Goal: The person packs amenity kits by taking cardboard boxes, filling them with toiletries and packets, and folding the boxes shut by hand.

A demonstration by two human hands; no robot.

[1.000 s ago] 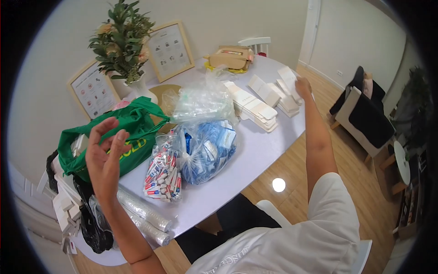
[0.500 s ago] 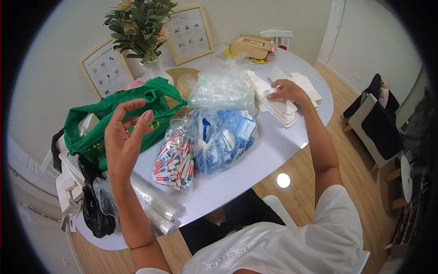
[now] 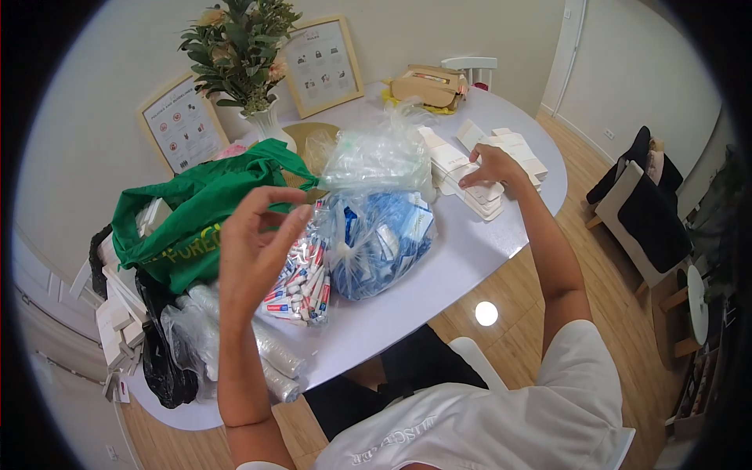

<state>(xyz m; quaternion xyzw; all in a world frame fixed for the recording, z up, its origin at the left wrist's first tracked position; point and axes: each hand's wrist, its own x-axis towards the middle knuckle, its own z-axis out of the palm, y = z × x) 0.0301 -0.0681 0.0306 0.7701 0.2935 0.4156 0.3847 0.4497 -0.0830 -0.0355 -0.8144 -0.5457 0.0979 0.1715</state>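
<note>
The right hand (image 3: pixel 500 167), thumb and fingers spread wide with no clear hold, is at the near stack of white cartons (image 3: pixel 450 161), contact unclear, with more cartons (image 3: pixel 523 149) just to its right and a brown cardboard box (image 3: pixel 425 86) beyond it. The left hand (image 3: pixel 251 254), half open and empty, hides part of a clear bag of small tubes (image 3: pixel 315 290) at its right. A knotted bag of blue packets (image 3: pixel 399 254) lies between the hands, while the green bag (image 3: pixel 176 235) left of the left hand holds white boxes (image 3: pixel 154 217).
</note>
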